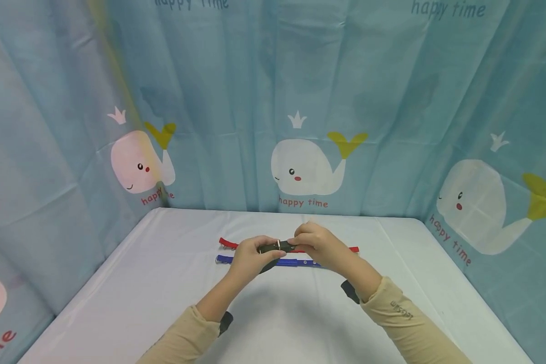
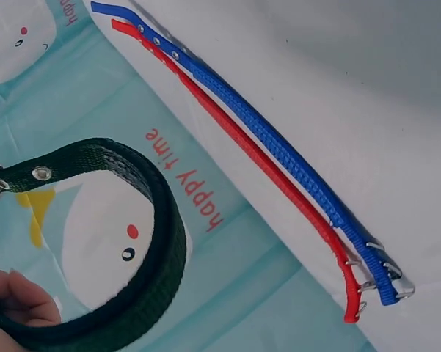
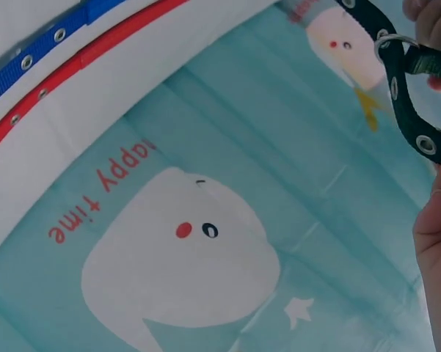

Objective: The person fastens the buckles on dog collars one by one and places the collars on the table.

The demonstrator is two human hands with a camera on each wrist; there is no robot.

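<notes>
Both hands hold a dark green collar (image 2: 172,242) up over the table, bent into a loop. My left hand (image 1: 247,258) grips its buckle end between thumb and fingers. On the other side, my right hand (image 1: 318,245) pinches the eyeleted strap end. In the right wrist view the eyeleted strap (image 3: 403,110) passes through a metal ring and curves back to the right fingers. Behind and below the hands, a blue collar (image 1: 296,263) and a red collar (image 2: 279,176) lie side by side on the table, metal rings at one end and eyelets at the other.
A white cloth (image 1: 154,283) covers the table. Blue curtains (image 1: 236,167) printed with whales stand along its back and sides. Small dark wrist devices (image 1: 349,291) show beneath both forearms, near the beige sleeves (image 1: 405,313).
</notes>
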